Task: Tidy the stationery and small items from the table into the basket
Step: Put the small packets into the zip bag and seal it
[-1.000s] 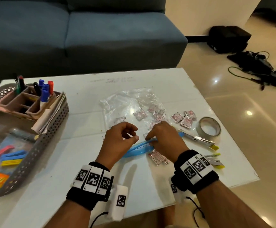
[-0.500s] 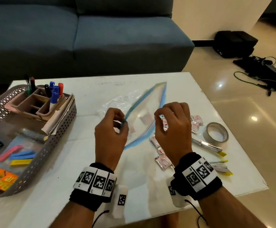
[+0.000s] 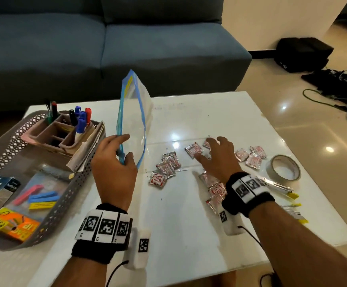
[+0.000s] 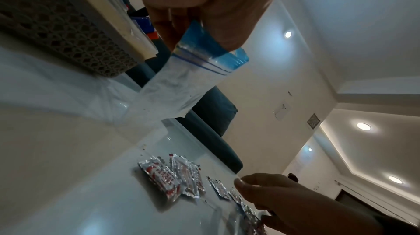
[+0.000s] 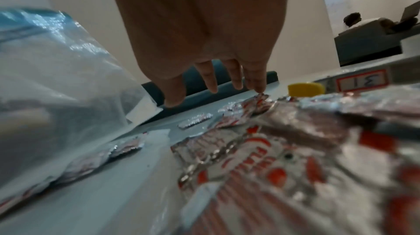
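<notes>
Head view first: the left hand [image 3: 114,172] pinches the blue zip edge of a clear zip-lock bag [image 3: 134,112], thumb on one side and fingers on the other, so the bag stands up off the white table [image 3: 178,235] and rises away from the grip with its mouth gaping. The grey perforated basket [image 3: 73,189] sits just left of that hand, with a marker caddy [image 3: 64,131], coloured clips [image 3: 38,198] and an orange box [image 3: 9,223] inside. The right hand [image 3: 218,160] is spread flat, fingers fanned over the foil sachets [image 3: 165,169] scattered on the table; some lie under its fingertips, one cluster sits between the two hands, a few more lie right of it, and some are tucked under the wrist. A tape roll [image 3: 284,167] and metal clips with yellow tips [image 3: 280,188] lie just right of that hand.

Left wrist view: thumb and fingers [image 4: 168,28] squeeze the bag's blue strip [image 4: 211,50], and the clear body hangs down toward the table from there. The sachets [image 4: 168,176] lie below the grip, with the other hand [image 4: 284,197] reaching in beside them.

Right wrist view: the fingers [image 5: 211,79] are stretched out and apart, holding nothing, one tip touching a sachet [image 5: 259,100]. More sachets fill the foreground right under the wrist, pretty blurry. The bag [image 5: 56,86] is off to the left.
</notes>
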